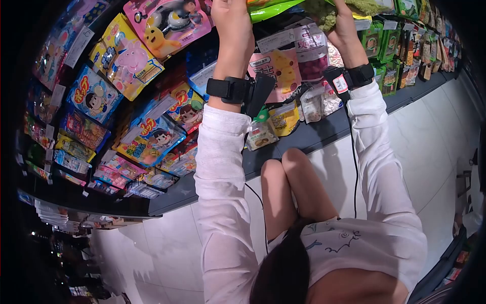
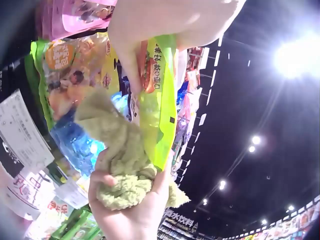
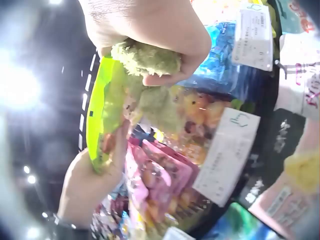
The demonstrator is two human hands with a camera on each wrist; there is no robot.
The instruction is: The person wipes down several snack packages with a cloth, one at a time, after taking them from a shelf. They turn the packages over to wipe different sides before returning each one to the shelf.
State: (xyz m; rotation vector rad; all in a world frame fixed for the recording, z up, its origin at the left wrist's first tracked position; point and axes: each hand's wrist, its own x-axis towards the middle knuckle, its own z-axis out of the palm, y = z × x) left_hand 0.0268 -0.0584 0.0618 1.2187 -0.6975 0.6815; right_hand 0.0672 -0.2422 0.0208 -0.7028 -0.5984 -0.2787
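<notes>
My left hand point(image 1: 233, 35) grips the edge of a bright green snack bag point(image 1: 273, 11) at the top of the head view. In the left wrist view the bag's printed face shows, with an orange label at one corner. My right hand point(image 1: 347, 35) holds a fuzzy olive-green cloth point(image 2: 125, 192), bunched in the palm with fingers curled round it. Part of the cloth lies over the front of the bag in both wrist views. From the right wrist view, the left hand point(image 3: 90, 182) is at the bag's far end, its fingertips partly hidden.
Shelves of packaged sweets curve around the front and left, including a yellow pig-print bag point(image 1: 126, 58) and a pink toy-food pack point(image 1: 167, 23). White price tags point(image 3: 227, 155) jut out along the shelf edges. Below, a dark shelf base point(image 1: 314, 137) borders the pale tiled floor point(image 1: 157, 253).
</notes>
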